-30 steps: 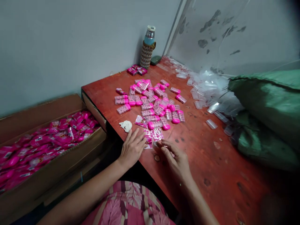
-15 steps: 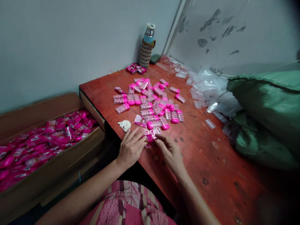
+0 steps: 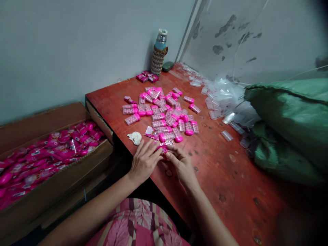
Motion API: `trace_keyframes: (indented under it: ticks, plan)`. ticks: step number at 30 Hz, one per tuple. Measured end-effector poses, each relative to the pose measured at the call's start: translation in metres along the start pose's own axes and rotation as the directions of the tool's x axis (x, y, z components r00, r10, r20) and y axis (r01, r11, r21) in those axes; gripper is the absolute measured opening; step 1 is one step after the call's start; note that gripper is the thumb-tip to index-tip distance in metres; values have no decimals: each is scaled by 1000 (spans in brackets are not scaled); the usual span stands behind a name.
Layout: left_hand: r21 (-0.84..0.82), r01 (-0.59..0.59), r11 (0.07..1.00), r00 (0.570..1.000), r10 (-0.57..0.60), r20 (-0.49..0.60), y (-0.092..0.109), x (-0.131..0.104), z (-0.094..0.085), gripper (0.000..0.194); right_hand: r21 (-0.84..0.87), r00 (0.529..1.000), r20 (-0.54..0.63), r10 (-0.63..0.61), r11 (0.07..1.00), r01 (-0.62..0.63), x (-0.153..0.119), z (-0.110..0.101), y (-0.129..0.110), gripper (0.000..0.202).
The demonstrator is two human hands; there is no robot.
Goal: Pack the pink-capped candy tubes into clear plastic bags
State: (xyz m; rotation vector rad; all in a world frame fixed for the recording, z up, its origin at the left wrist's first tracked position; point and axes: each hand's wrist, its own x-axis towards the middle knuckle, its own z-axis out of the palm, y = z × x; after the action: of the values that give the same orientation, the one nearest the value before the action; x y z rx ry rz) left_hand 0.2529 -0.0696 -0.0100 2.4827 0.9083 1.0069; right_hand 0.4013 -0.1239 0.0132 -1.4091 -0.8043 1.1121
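A small glossy pink printed wrapper (image 3: 163, 149) is between my hands near the table's close edge; part of it is hidden by my fingers. My left hand (image 3: 145, 160) holds its left side, fingers bent over it and thumb out of sight. My right hand (image 3: 181, 164) pinches the right side between thumb and fingers. Just beyond lie a flat pink printed packet (image 3: 151, 132) and a spread of clear tubes with pink caps (image 3: 164, 130), filled with pale pink balls. A crumpled white lump (image 3: 135, 137) rests ahead of my left hand.
An open carton (image 3: 77, 191) full of pink packs stands at the left. Clear empty tubes and plastic (image 3: 220, 95) lie at the right beside a green sack (image 3: 287, 136). A bottle in a knitted cover (image 3: 158, 60) and small pink boxes (image 3: 141, 78) stand at the back of the red table (image 3: 220, 177).
My hands have come slightly closer together on the pink wrapper, and my right thumb has moved left along it. The view has shifted a little.
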Motion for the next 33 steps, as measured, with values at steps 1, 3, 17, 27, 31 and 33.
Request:
trace_keyframes:
  ticks: [1, 3, 17, 27, 31, 33]
  plan:
    - [-73, 36, 997, 999, -36, -3, 1, 1, -1, 34, 68, 1000, -14, 16, 998, -15, 2, 1, 0, 27]
    - [-278, 195, 941, 979, -202, 5, 3, 2, -6, 43, 151, 998, -56, 44, 988, -35, 6, 3, -1, 29]
    - [-790, 601, -123, 510, -701, 498, 3, 9, -12, 29, -519, 980, -104, -170, 850, 92, 4, -10, 11, 33]
    - [-753, 622, -212, 427, -715, 554, 4, 9, -21, 25, -819, 893, 174, -415, 443, 365, 27, -25, -16, 21]
    - [-771, 595, -226, 411, -739, 534, -2, 7, -29, 25, -864, 848, 387, -363, 180, 471, 57, -25, -25, 23]
    - [-783, 576, -237, 406, -748, 525, -4, 6, -31, 25, -849, 827, 487, -283, 69, 524, 70, -25, -25, 23]
